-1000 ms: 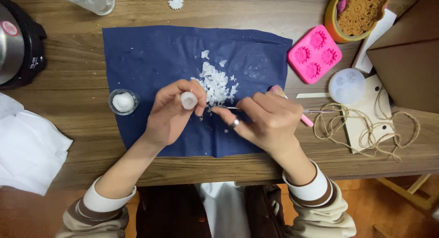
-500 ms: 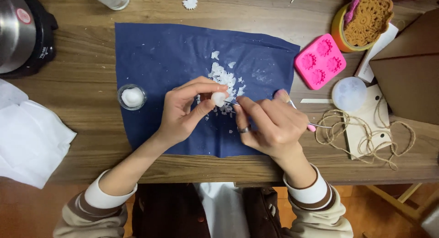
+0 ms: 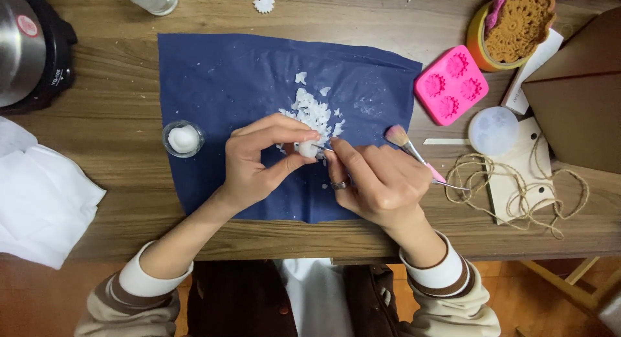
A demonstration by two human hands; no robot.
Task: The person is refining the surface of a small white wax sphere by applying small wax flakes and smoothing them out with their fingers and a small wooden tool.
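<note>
My left hand (image 3: 262, 159) pinches a small white wax piece (image 3: 306, 149) between thumb and fingers over a dark blue cloth (image 3: 226, 85). My right hand (image 3: 378, 182) holds a thin metal tool (image 3: 321, 147) whose tip touches the wax piece. A pile of white wax flakes (image 3: 314, 110) lies on the cloth just beyond the hands. A small pink-handled brush (image 3: 411, 154) lies on the cloth's right edge, partly behind my right hand.
A small glass cup with white wax (image 3: 183, 138) stands left of the hands. A pink flower mould (image 3: 451, 84), a round translucent lid (image 3: 493, 130), twine (image 3: 517, 185), a cardboard box (image 3: 576, 91), a yellow bowl with a crocheted mat (image 3: 517, 23), a black pot (image 3: 29, 46) and white paper (image 3: 39, 195) surround the cloth.
The view has shifted slightly. My right hand has drawn closer and the tool tip now touches the wax piece; the brush now shows beside the hand.
</note>
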